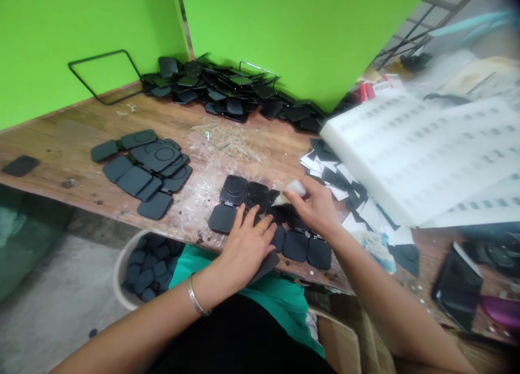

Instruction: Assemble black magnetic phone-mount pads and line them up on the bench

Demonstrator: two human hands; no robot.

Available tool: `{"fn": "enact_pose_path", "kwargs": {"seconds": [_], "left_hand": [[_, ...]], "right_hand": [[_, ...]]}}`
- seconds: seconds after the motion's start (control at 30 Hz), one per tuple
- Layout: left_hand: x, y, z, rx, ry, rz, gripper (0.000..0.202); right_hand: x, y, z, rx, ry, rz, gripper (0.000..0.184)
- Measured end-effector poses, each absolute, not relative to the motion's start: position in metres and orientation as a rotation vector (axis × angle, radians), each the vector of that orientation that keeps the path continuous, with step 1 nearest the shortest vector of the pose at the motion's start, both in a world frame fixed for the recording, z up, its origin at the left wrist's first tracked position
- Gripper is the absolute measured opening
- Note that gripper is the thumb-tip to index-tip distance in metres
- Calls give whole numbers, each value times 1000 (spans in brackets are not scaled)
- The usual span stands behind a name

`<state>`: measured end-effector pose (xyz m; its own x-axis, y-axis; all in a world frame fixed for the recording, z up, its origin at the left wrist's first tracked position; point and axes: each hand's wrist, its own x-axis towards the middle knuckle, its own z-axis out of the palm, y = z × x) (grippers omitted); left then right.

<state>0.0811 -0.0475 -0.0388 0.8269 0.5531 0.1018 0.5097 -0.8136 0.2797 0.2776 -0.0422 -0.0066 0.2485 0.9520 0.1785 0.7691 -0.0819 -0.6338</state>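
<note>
My left hand (246,247) lies flat, fingers spread, pressing on black square plastic parts (238,192) laid in rows at the near edge of the wooden bench (65,141). A silver bangle sits on that wrist. My right hand (314,206) pinches a small white squeeze tube (289,191), its tip pointing down-left onto one of the ribbed black parts. Some parts in the rows show ribbed insides; others, such as the smooth ones (306,249), lie near the bench edge.
A loose stack of black covers (148,165) lies to the left, a big heap of black parts (227,90) at the back against the green wall. White-backed black squares (341,184) and a white foam tray (422,152) sit right. A bucket (122,266) of parts stands below.
</note>
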Motion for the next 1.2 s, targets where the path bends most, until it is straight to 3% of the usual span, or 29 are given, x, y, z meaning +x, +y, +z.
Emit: {"fn": "enact_pose_path", "kwargs": {"seconds": [0.5, 0.87, 1.2], "left_hand": [[80, -47, -37, 2742, 821, 253, 35], [79, -47, -40, 2655, 796, 371, 35], [47, -33, -51, 2665, 968, 476, 38]], "right_hand": [[300, -43, -15, -1929, -1625, 133, 28], [305, -62, -21, -1861, -1125, 602, 32], [282, -20, -31, -1719, -1077, 662, 32]]}}
